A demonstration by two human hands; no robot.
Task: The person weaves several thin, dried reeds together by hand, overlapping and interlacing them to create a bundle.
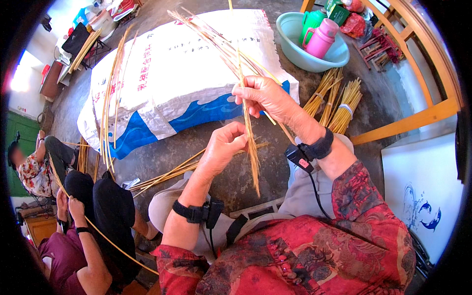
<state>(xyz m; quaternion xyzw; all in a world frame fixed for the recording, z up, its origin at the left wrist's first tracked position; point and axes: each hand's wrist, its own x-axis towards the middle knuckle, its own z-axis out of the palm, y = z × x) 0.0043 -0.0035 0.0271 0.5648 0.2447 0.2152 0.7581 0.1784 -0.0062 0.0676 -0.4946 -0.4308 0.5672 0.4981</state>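
Note:
My right hand is closed in a pinch round a long, thin, straw-coloured stalk, held with its bushy seed head pointing down toward my lap. Lower and to the left, my left hand has thumb and forefinger pressed together at the edge of the seed head. What those fingertips pinch, if anything, is hidden. Beyond my hands, a loose bunch of similar stalks lies across a white and blue woven sack. Another bunch rests over its left side.
Tied stalk bundles lie right of my hands. Behind them, a pale blue basin holds a pink flask and a green one. More stalks lie on the floor. At left, a seated person handles a long stalk; another sits farther back.

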